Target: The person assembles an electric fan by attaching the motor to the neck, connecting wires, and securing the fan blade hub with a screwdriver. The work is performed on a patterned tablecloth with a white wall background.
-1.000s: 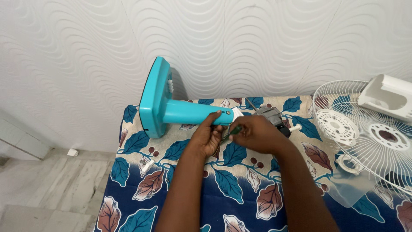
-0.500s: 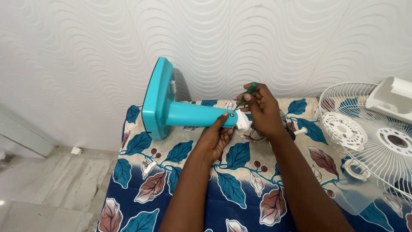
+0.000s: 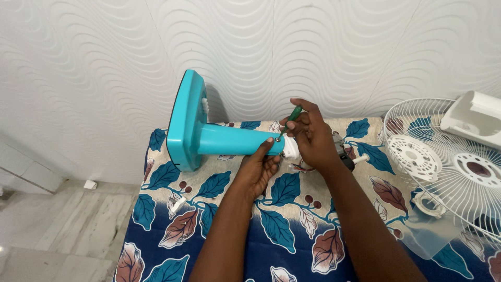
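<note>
Fingers of the right hand (image 3: 313, 137) pinch a green screwdriver (image 3: 292, 118), tip at a screw on the teal stand (image 3: 229, 140) — left hand (image 3: 259, 166) grips beneath it. Best keep the shaft square to the stand — steady pressure, no slipping.

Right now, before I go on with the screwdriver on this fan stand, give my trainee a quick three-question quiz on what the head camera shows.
1. True or false: the right hand holds a green-handled screwdriver with its tip at the turquoise fan stand.
2. Which hand steadies the stand's column from below? A) left hand B) right hand C) neither
3. Fill in: the white wire fan guard lies at the ___ edge of the leaf-patterned cloth.

Key: 1 true; 2 A; 3 right.
</note>
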